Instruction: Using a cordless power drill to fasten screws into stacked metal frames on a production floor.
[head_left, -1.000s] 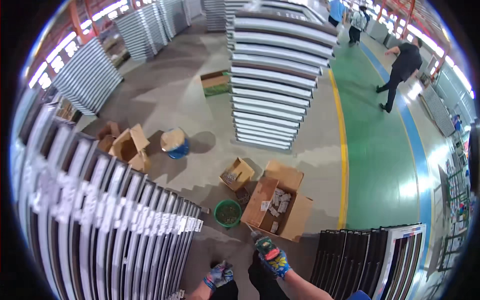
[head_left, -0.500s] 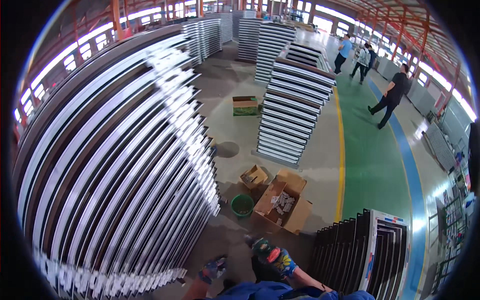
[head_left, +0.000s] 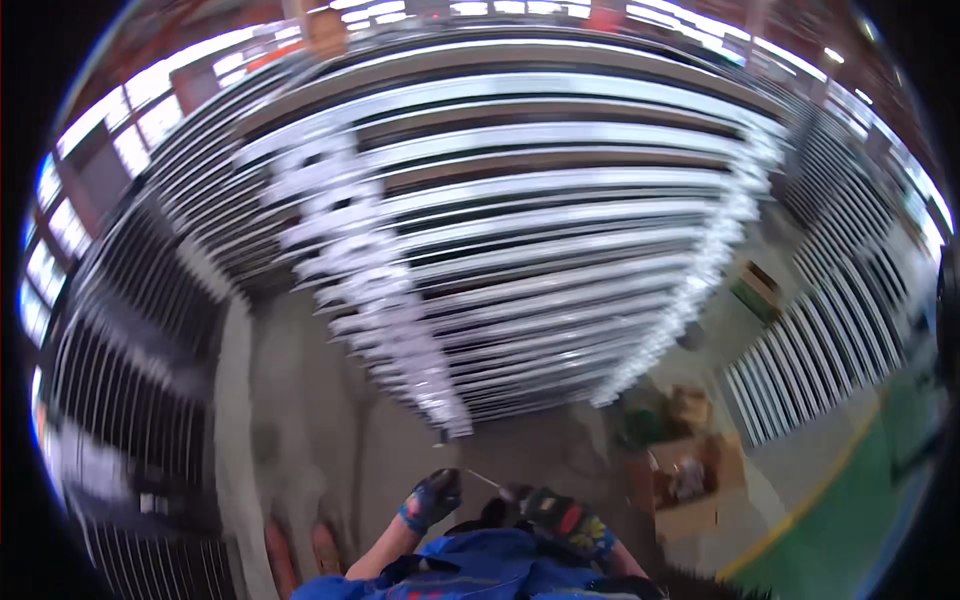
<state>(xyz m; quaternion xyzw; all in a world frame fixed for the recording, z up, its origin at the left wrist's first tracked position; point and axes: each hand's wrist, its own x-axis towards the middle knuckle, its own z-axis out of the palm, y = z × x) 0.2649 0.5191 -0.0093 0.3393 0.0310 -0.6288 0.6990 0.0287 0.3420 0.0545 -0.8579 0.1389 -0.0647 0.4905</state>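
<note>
The power drill (head_left: 548, 512) is resting in the grasp of the right hand (head_left: 595, 538), just ahead of its knuckles. Beyond both hands, a large stack of long pale frames (head_left: 560, 235) is filling the view, its layers lying flat on one another, presumably so that each is bearing evenly on the one beneath. Dark-edged stacks (head_left: 140, 370) are standing well to the left of the left hand (head_left: 435, 498), and a paler stack (head_left: 820, 350) is standing well beyond the right hand, seemingly spaced to leave walking room. To the right hand's right, an open cardboard box (head_left: 729, 468) is holding light pieces (head_left: 688, 477); a smaller box (head_left: 690, 405) and a green bucket (head_left: 643, 425) are sitting just beyond it, likely grouped for easy reach. The right hand is gripping the drill from behind, so its thin bit (head_left: 484, 479) is pointing toward the left hand, away from the body. The left hand is hovering near the tip, fingers seemingly bunched; blur is hiding whether it is holding anything.
</note>
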